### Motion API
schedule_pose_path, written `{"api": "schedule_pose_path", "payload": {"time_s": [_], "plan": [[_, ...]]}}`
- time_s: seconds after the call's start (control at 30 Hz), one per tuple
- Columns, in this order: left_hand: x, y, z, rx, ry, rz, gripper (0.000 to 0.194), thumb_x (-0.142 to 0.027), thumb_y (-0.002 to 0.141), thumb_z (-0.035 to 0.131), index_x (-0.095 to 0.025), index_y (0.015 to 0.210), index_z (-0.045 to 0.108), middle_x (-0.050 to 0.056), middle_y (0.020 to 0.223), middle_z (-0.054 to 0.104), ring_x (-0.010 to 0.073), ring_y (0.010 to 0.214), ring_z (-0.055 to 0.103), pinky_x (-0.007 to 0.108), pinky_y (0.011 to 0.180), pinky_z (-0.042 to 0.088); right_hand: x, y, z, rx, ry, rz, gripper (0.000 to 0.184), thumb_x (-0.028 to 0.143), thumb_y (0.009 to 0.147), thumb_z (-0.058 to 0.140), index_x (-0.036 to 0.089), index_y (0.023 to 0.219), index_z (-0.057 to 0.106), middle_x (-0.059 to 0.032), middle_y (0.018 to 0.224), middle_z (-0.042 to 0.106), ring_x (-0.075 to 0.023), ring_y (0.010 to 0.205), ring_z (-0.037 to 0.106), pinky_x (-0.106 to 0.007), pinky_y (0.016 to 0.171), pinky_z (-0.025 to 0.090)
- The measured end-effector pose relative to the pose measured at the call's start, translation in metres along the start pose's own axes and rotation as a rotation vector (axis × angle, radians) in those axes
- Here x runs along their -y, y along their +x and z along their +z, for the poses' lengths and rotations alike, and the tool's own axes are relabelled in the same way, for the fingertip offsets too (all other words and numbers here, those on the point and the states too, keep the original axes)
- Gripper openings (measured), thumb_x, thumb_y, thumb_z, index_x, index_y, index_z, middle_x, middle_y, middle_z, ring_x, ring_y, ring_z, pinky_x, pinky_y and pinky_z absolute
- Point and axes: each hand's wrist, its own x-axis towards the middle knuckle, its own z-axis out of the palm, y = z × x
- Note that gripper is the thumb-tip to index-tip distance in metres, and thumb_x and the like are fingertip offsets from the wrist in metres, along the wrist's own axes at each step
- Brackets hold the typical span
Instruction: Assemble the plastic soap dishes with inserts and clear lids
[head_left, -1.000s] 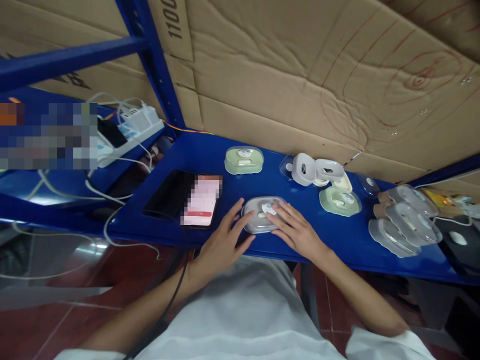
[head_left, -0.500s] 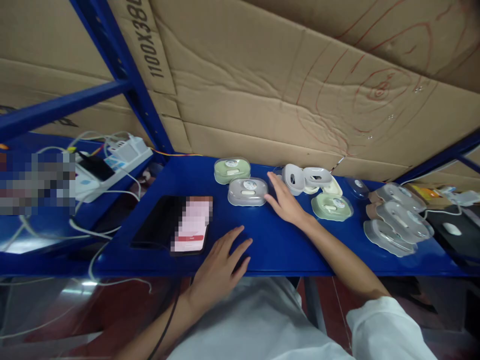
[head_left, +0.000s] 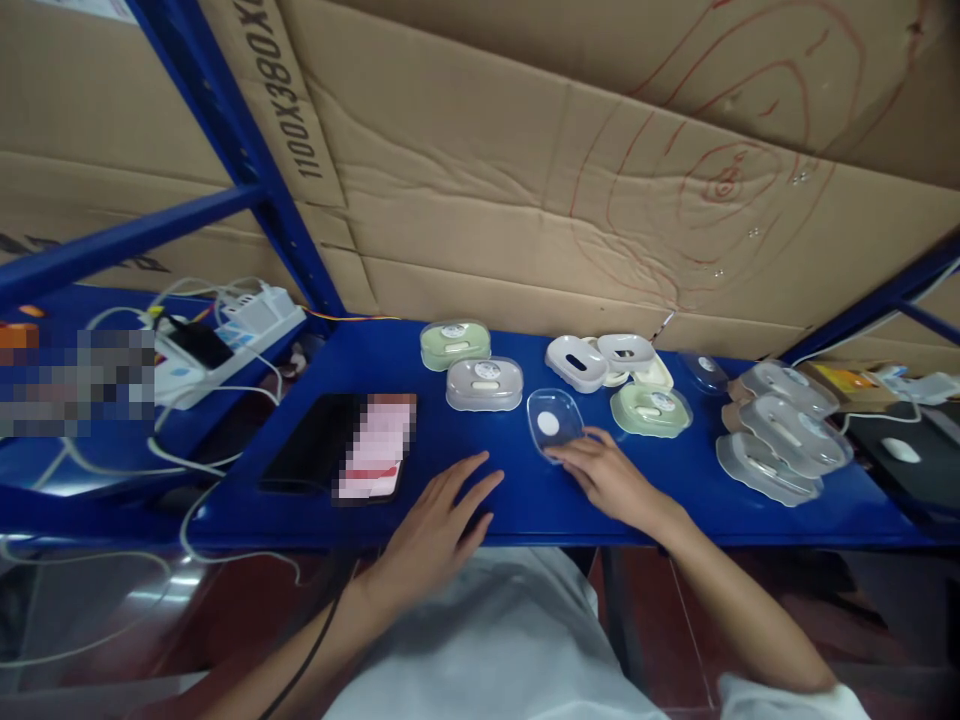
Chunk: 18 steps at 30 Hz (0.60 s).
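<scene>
My right hand [head_left: 607,478] pinches the near edge of a clear plastic lid [head_left: 556,415] with a round white sticker, tilted over the blue table. My left hand [head_left: 442,510] rests on the table to the left with fingers spread and holds nothing. Beyond the hands sit a lidded grey soap box [head_left: 484,386] and a lidded green soap box [head_left: 455,346]. Behind the lid are a white-grey tray [head_left: 577,362] with a dark slot and a second open tray [head_left: 626,352], over cream pieces. Another green soap box [head_left: 651,410] is right of them.
A phone [head_left: 373,450] on a black case lies left of my left hand. Several lidded grey boxes [head_left: 795,430] are stacked at the right; a clear lid [head_left: 705,372] lies behind them. Cardboard [head_left: 480,160] walls the back. A power strip [head_left: 255,320] with cables is far left.
My right hand has drawn back toward me and now holds the clear lid, brought out from beside the trays. The slotted tray has shifted and lies differently. My left hand has stayed in place.
</scene>
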Motion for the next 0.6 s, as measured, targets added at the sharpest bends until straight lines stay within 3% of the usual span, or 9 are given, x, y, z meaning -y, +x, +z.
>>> {"api": "schedule_pose_path", "payload": {"time_s": [0.13, 0.23, 0.33, 0.4, 0.5, 0.6], "plan": [[-0.003, 0.005, 0.003, 0.013, 0.006, 0.055, 0.054, -0.023, 0.106, 0.061, -0.028, 0.158, 0.05, 0.013, 0.171, 0.041, 0.0319, 0.154, 0.046, 0.052, 0.12, 0.051, 0.018, -0.028, -0.001, 0.038, 0.283, -0.098, 0.033, 0.012, 0.107, 0.052, 0.029, 0.127, 0.073, -0.0028, 0.124, 0.079, -0.0172, 0.126, 0.07, -0.048, 0.129, 0.039], [-0.003, 0.011, 0.005, 0.027, 0.039, 0.144, 0.041, -0.024, 0.106, 0.062, -0.026, 0.146, 0.061, 0.013, 0.166, 0.049, 0.0338, 0.154, 0.046, 0.058, 0.124, 0.044, 0.01, -0.022, -0.003, -0.015, 0.213, -0.135, 0.047, 0.005, 0.106, 0.041, 0.03, 0.131, 0.072, -0.0028, 0.14, 0.073, -0.0179, 0.142, 0.061, -0.053, 0.133, 0.032], [-0.004, 0.015, 0.002, 0.019, 0.022, 0.184, 0.026, -0.022, 0.108, 0.059, -0.023, 0.132, 0.068, 0.008, 0.137, 0.073, 0.028, 0.134, 0.065, 0.06, 0.128, 0.036, -0.018, 0.008, -0.008, -0.159, -0.051, 0.008, 0.049, 0.013, 0.107, 0.042, 0.027, 0.15, 0.061, -0.0079, 0.16, 0.058, -0.0246, 0.153, 0.049, -0.057, 0.132, 0.033], [-0.005, 0.014, -0.003, -0.013, -0.033, 0.191, 0.026, -0.018, 0.109, 0.055, -0.023, 0.132, 0.067, 0.006, 0.124, 0.078, 0.0233, 0.118, 0.073, 0.057, 0.126, 0.04, -0.038, 0.033, -0.009, -0.218, -0.254, 0.181, 0.051, 0.024, 0.107, 0.051, 0.019, 0.158, 0.053, -0.0148, 0.164, 0.052, -0.0331, 0.156, 0.044, -0.061, 0.13, 0.032], [-0.006, 0.01, -0.013, -0.099, -0.188, 0.121, 0.034, -0.016, 0.108, 0.054, -0.024, 0.14, 0.061, 0.007, 0.119, 0.078, 0.0211, 0.107, 0.075, 0.046, 0.109, 0.055, -0.056, 0.062, -0.007, -0.186, -0.423, 0.357, 0.054, 0.026, 0.104, 0.055, 0.008, 0.155, 0.053, -0.0236, 0.155, 0.059, -0.04, 0.148, 0.051, -0.062, 0.125, 0.035], [-0.007, 0.008, -0.019, -0.23, -0.368, -0.007, 0.038, -0.015, 0.108, 0.053, -0.025, 0.144, 0.056, 0.004, 0.105, 0.076, 0.0178, 0.094, 0.075, 0.032, 0.087, 0.063, -0.054, 0.061, -0.001, -0.121, -0.375, 0.318, 0.041, 0.019, 0.104, 0.05, 0.012, 0.142, 0.064, -0.0191, 0.14, 0.07, -0.0342, 0.134, 0.063, -0.055, 0.119, 0.042]]}}
